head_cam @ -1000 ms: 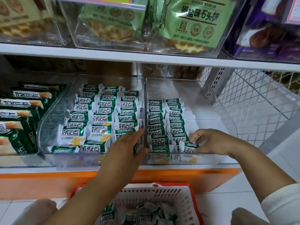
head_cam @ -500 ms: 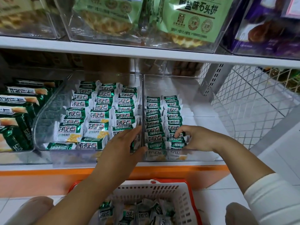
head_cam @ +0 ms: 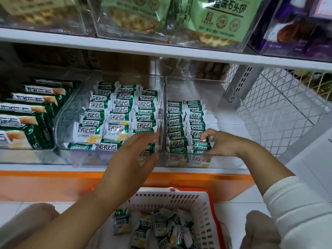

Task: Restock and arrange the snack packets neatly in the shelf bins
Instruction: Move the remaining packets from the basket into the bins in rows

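**Second row closed up at the right bin's front**

The right hand (head_cam: pixel 221 142) reaches over the front wall of the right bin (head_cam: pixel 242 121). Its fingers curl down on the front packet (head_cam: pixel 201 145) of the second row and seem to pinch it, probably to seat it on edge, tight against the ones behind. The left hand (head_cam: pixel 133 155) is empty, its fingers straight and together. It lies flat at the front where the two bins meet, likely to steady them, though I cannot tell whether it touches the wall.

The right bin's two rows (head_cam: pixel 175 123) stand on edge against its left wall, so the right side of its floor is bare, with room for more rows. The left bin (head_cam: pixel 62 123) is full, its packets (head_cam: pixel 116 117) overlapping in three rows. Loose stock (head_cam: pixel 161 227) lies jumbled in the basket (head_cam: pixel 188 190) on the floor below the hands, within easy reach. By that, restocking looks about midway.

The packets are white and green and read 好吃点, upside down from this view. The bigger packs (head_cam: pixel 27 108) to the left are green and white too, but their print is too skewed to read. On the shelf above, a green bag (head_cam: pixel 224 17) reads 盐味石头饼; its small print is too fine to read.
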